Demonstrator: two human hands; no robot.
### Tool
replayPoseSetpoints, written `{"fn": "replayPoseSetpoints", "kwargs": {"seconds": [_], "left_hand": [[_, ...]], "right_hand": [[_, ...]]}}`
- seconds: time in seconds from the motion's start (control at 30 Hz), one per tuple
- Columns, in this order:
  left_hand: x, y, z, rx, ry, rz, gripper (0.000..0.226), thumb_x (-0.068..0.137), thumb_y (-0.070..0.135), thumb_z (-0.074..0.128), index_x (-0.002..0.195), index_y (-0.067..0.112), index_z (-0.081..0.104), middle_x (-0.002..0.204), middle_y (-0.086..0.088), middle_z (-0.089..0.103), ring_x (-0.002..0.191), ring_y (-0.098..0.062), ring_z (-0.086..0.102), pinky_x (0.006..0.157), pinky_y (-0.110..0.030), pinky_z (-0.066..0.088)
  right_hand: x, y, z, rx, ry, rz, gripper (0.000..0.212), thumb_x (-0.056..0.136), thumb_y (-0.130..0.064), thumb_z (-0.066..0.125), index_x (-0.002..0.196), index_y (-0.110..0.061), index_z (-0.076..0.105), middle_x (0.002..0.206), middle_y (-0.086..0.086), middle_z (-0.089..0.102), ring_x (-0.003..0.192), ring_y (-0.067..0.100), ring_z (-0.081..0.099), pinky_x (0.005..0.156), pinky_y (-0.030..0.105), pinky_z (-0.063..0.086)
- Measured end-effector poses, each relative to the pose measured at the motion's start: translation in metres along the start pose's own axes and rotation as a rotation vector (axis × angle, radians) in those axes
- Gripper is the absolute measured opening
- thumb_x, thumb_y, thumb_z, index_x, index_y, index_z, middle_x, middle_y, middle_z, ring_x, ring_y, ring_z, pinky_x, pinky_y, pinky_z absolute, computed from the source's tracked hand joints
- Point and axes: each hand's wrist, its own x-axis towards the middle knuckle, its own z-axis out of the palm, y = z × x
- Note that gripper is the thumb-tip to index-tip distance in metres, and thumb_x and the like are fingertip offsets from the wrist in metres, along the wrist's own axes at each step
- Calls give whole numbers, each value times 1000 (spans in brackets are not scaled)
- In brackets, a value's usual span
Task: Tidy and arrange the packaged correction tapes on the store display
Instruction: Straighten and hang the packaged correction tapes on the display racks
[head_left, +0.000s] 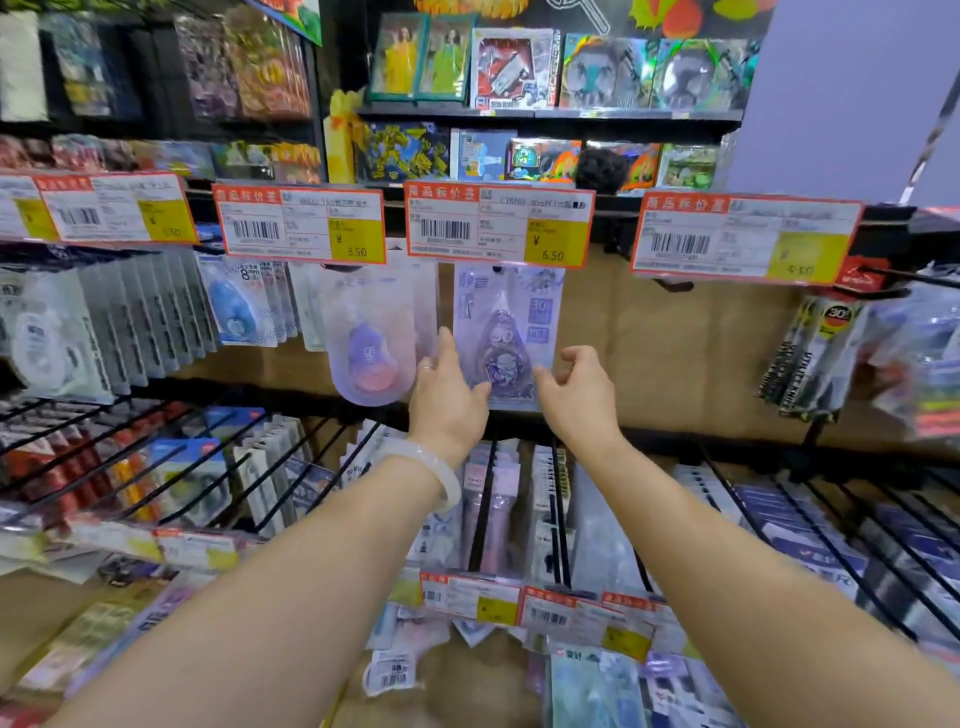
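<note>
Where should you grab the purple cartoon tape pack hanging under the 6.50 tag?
Probably by the flat card's two lower side edges, coming from the front. The purple cartoon pack hangs upright with a bulging blister in the middle, so its thin edges pinch easiest. The left hand and right hand already flank it.

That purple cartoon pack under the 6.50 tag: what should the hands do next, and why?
Probably close both hands on the purple pack and square it. The left hand and right hand flank its lower edges, neither gripping yet.
</note>
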Motion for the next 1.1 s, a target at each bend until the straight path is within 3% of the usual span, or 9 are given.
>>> {"fn": "replayPoseSetpoints", "kwargs": {"seconds": [0.13,0.33,0.5,0.6,0.7,0.87,1.1], "left_hand": [[-24,4,2,71,-149,-85,87,90,24,60,150,10,-1,148,-19,19,135,-33,27,108,-36,27],[-65,-2,-15,301,-318,58,48,91,30,55,132,11,38,130,-16,35,122,-37,40,99,-42,39],[-112,-10,-32,497,-341,280,34,85,28,56,114,12,48,117,-11,46,115,-36,45,93,-44,42],[-147,-13,-38,530,-320,337,39,89,24,54,125,11,44,121,-13,45,116,-34,44,93,-42,41],[-184,-19,-44,486,-292,419,33,90,21,52,121,10,50,121,-13,46,115,-34,44,90,-41,41],[-226,-40,-31,472,-414,399,31,90,24,53,118,10,51,122,-12,46,116,-32,43,86,-39,41],[-256,-71,8,571,-587,318,33,92,26,52,122,14,48,129,-10,42,121,-31,40,92,-39,42]], "right_hand": [[-27,1,-7,-224,-110,-4,50,91,-26,58,131,-4,40,130,15,46,120,29,45,96,34,37],[-85,-10,-27,-602,-283,-136,43,92,-25,54,128,-6,44,130,15,40,118,35,40,97,40,39],[-139,-24,-36,-613,-212,-173,37,90,-21,52,124,-6,50,129,15,44,119,36,41,95,39,37],[-169,-23,-39,-649,-198,-212,32,89,-21,52,117,-5,53,121,16,50,114,35,45,90,38,35],[-201,-22,-44,-630,-196,-193,30,90,-19,51,116,-5,54,117,18,51,112,36,46,90,40,38],[-255,-1,-47,-592,-286,-110,35,92,-18,52,125,-4,52,124,17,50,118,33,43,93,36,32],[-298,60,-37,-584,-395,153,39,94,-21,49,131,-8,47,131,14,44,124,31,38,98,36,37]]}}
